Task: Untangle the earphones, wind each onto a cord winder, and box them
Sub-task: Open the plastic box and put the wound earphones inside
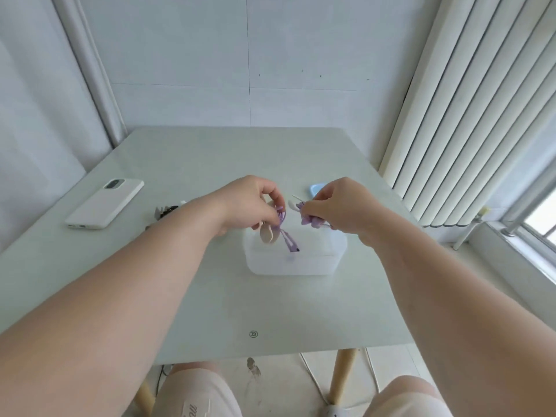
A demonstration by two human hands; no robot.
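At the near edge, pale shorts [195, 392] carry a patch with cursive writing, cut off and too small to read. On the pale green table [210, 311], close to its near edge, sits a small round logo [253, 334], a ring with marks inside that cannot be read as letters.

Further in stands a translucent, lidless box [293, 261]. Both hands hover just above it. The left hand [251, 203] has its fingers curled in tight: thumb and fingertips pinch a beige cord winder [268, 234], which hangs below the hand over the box's left part. The cord of the purple earphones [313, 221] runs from this hand too, and a loop of it drops over the box, ending in a dark-tipped plug [295, 250] above the open box. The right hand [335, 206] is likewise closed narrowly, thumb and forefinger pinching a bunched part of the purple earphones; a small white piece shows between the two hands, but what it is cannot be told.

Just behind the right hand peeks a light blue object [317, 188]. Behind the left forearm lies a dark tangle [165, 211], partly hidden. Further left a white phone [105, 204] rests with its camera side up. White vertical slats [469, 115] stand at the far right.
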